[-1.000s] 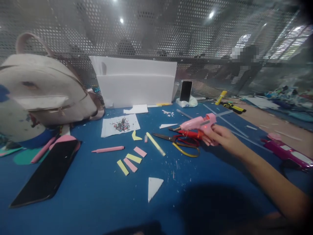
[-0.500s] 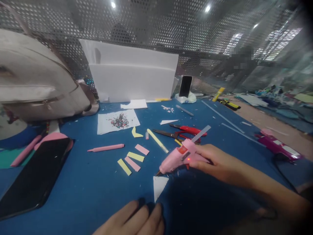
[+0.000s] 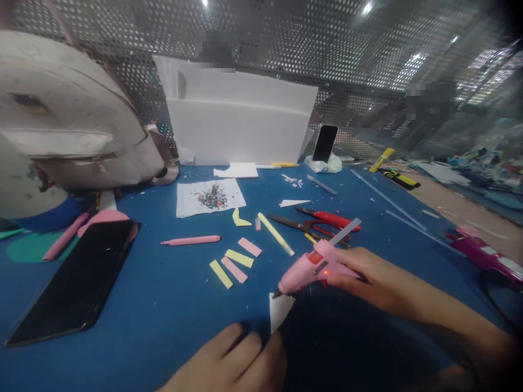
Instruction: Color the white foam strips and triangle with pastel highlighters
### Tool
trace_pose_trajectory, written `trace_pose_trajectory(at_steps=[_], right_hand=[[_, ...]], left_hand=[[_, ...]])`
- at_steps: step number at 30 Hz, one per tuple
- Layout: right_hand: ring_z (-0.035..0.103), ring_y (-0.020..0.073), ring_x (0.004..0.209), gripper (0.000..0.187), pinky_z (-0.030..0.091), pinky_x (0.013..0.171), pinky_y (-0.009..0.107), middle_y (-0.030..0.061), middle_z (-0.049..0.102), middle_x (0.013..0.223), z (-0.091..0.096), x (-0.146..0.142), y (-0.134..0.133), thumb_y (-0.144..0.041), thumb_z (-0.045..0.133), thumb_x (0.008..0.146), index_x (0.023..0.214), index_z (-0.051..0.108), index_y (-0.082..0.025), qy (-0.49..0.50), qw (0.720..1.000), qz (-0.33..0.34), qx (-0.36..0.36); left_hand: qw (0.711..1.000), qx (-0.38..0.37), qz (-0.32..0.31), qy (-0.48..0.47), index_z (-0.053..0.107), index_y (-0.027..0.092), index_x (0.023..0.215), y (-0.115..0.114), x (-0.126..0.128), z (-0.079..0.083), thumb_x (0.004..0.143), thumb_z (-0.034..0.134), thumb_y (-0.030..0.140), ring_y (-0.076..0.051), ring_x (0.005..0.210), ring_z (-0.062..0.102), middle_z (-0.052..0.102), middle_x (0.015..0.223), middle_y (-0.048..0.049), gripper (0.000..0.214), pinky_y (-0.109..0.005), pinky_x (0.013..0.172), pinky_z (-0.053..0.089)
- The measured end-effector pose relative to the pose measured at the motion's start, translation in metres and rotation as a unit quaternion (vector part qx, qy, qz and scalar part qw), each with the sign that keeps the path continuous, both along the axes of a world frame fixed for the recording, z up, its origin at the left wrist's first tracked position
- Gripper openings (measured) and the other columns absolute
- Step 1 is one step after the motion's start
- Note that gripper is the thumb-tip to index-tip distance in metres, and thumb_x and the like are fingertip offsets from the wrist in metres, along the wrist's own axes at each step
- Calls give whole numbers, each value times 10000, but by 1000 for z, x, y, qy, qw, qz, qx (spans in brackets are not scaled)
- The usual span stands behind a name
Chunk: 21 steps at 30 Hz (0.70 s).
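Observation:
My right hand [image 3: 359,275] is wrapped round the handle of a pink glue gun [image 3: 302,272]. A clear glue stick [image 3: 345,231] pokes out of its back, and a small red light glows on its side. The dark nozzle tip points down left, at the top edge of a small white triangular piece [image 3: 280,311]. By the lower point of that piece, my left hand [image 3: 239,356] has its fingers curled and pressed together, pinching it; the fingertips are partly hidden. Pink and yellow strips [image 3: 235,269] lie beyond the hands, near a pale yellow marker [image 3: 275,234].
Red-handled pliers [image 3: 327,218] lie just behind the glue gun. A pink marker [image 3: 192,240] and a black phone [image 3: 77,283] are at left, and a paper sheet [image 3: 186,204] bears colourful bits. A backpack [image 3: 81,120] and a white board [image 3: 241,128] stand behind. A purple tool [image 3: 486,256] lies right.
The whole view has shifted, so everything sits farther right. The glue gun's nozzle has come down slightly onto the white piece's top edge. Both hands keep their holds.

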State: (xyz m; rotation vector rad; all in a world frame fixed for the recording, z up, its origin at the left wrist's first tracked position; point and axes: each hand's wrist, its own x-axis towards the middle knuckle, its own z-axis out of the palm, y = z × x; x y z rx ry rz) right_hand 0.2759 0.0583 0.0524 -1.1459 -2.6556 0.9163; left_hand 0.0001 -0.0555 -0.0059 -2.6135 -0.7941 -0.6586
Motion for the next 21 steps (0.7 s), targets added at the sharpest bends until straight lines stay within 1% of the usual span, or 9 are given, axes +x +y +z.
trace_pose_trajectory(at_steps=[5, 7, 9, 12, 16, 19, 21], right_hand=[[656, 265, 1022, 391, 508, 868, 353, 96, 679, 1189, 3, -2, -2, -398, 486, 974, 1305, 583, -214, -4, 1000, 7, 22], [665, 253, 1004, 371, 513, 845, 330, 85, 689, 1168, 6, -3, -4, -382, 489, 974, 1293, 590, -220, -2, 999, 15, 36], [659, 254, 1035, 355, 509, 862, 321, 81, 691, 1164, 10, -5, -6, -369, 492, 973, 1278, 599, -223, -2, 998, 25, 53], [663, 257, 1022, 310, 513, 848, 319, 84, 711, 1092, 14, -8, -8, -379, 475, 976, 1166, 651, -208, -13, 997, 22, 73], [682, 246, 896, 312, 518, 755, 317, 85, 722, 941, 17, -10, -10, -409, 455, 975, 986, 674, -188, -27, 996, 14, 84], [680, 240, 861, 319, 514, 743, 317, 81, 712, 880, 19, -11, -9, -419, 451, 976, 949, 665, -184, -36, 995, 16, 95], [678, 234, 883, 308, 514, 775, 314, 77, 712, 874, 21, -13, -8, -398, 448, 984, 963, 669, -184, -38, 995, 32, 92]], left_hand=[[1000, 2, -1, -10, 677, 248, 1031, -1, -2, 1, 1019, 281, 88, -113, 738, 607, 709, 1078, 76, 427, -277, 701, 480], [1000, -3, 10, -5, 666, 252, 1067, -2, -3, -2, 1027, 268, 109, -122, 793, 613, 700, 1127, 75, 425, -289, 742, 466], [999, -4, 31, -15, 664, 243, 1076, -2, -2, -5, 1036, 287, 163, -131, 832, 609, 705, 1125, 67, 387, -296, 768, 449], [998, -9, 48, -38, 670, 211, 1064, -1, -1, -6, 1039, 321, 238, -137, 830, 596, 718, 1095, 49, 351, -296, 776, 431], [998, 2, 40, -42, 668, 199, 1067, 0, 0, -5, 1050, 291, 257, -137, 817, 588, 720, 1092, 46, 382, -301, 783, 422], [999, 4, 39, -37, 664, 187, 1081, 0, -1, -6, 1050, 293, 251, -137, 820, 585, 716, 1108, 43, 378, -305, 788, 422], [999, 3, 40, -35, 665, 179, 1084, -1, -1, -7, 1050, 294, 248, -138, 826, 583, 714, 1112, 41, 379, -307, 790, 422]])
